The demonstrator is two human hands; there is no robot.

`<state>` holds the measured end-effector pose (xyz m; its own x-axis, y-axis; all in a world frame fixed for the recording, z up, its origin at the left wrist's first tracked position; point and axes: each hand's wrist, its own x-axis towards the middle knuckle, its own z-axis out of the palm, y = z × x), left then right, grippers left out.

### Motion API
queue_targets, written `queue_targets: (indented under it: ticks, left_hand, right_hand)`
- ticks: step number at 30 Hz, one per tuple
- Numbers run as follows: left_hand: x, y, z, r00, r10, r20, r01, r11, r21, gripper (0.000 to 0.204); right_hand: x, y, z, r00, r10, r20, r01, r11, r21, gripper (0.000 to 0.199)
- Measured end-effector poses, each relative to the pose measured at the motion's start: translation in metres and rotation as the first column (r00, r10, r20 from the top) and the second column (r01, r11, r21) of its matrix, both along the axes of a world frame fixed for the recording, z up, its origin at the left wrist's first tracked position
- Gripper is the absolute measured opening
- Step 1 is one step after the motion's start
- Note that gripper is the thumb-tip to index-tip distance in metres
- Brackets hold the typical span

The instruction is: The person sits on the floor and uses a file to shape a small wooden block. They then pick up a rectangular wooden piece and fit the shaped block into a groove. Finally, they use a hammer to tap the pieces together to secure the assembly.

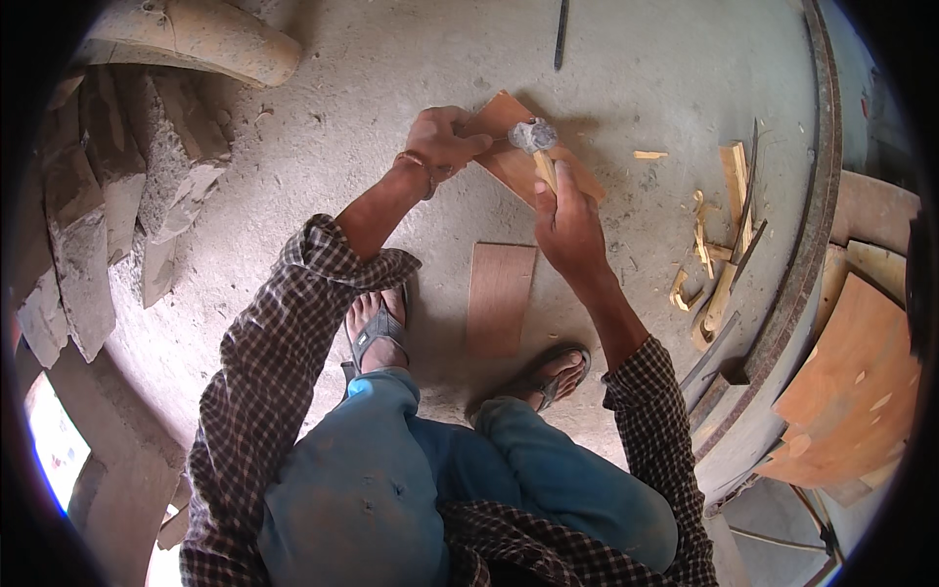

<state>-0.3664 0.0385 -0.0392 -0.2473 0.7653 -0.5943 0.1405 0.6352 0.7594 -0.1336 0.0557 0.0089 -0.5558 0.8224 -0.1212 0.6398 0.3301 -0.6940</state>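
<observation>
A hammer (pixel 533 136) with a rough grey metal head and a pale wooden handle is in my right hand (pixel 570 231), its fingers wrapped round the handle. The hammer head is over a reddish-brown plywood piece (pixel 509 168), set at a slant on or just above the floor. My left hand (pixel 440 145) grips the left edge of that piece, with thumb and finger pointing toward the hammer head. Whether a nail is between those fingers is too small to tell. A second flat plywood rectangle (pixel 501 299) lies between my sandalled feet.
To the right lie wood offcuts (pixel 736 181), splinters and a curved-handled saw-like tool (pixel 722 293). A metal rail (pixel 797 284) bends along that side, with plywood sheets (pixel 856 382) beyond it. Rough slabs (pixel 83 215) lean at the left. A dark rod (pixel 561 34) lies far ahead.
</observation>
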Motion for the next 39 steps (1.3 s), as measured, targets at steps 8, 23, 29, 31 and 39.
queue_targets:
  ticks: [8,23,29,31,39]
  left_hand:
    - [0.0,0.003,-0.009,0.992,-0.048,-0.119,0.047,0.999,-0.008,0.048]
    - [0.005,0.009,0.009,0.983,-0.081,-0.165,0.073,0.996,-0.054,0.045]
    - [0.001,0.001,-0.01,0.991,-0.054,-0.125,0.048,0.998,-0.051,0.046]
    - [0.004,0.005,-0.008,0.988,-0.053,-0.144,0.05,0.998,-0.027,0.046]
    - [0.002,0.002,-0.005,0.98,-0.095,-0.177,0.087,0.995,-0.052,0.048]
  right_hand:
    - [-0.005,-0.001,0.006,0.999,0.034,-0.017,-0.032,0.998,0.059,0.038]
    - [-0.005,0.001,0.001,0.999,0.025,0.029,-0.028,0.994,0.102,0.032]
    - [-0.014,-0.003,0.026,0.996,-0.01,-0.089,0.013,0.999,0.034,0.031]
    - [-0.012,-0.001,0.023,1.0,0.007,0.024,-0.006,1.0,-0.024,0.031]
    - [-0.014,0.002,0.031,0.983,-0.032,-0.18,0.05,0.994,0.098,0.031]
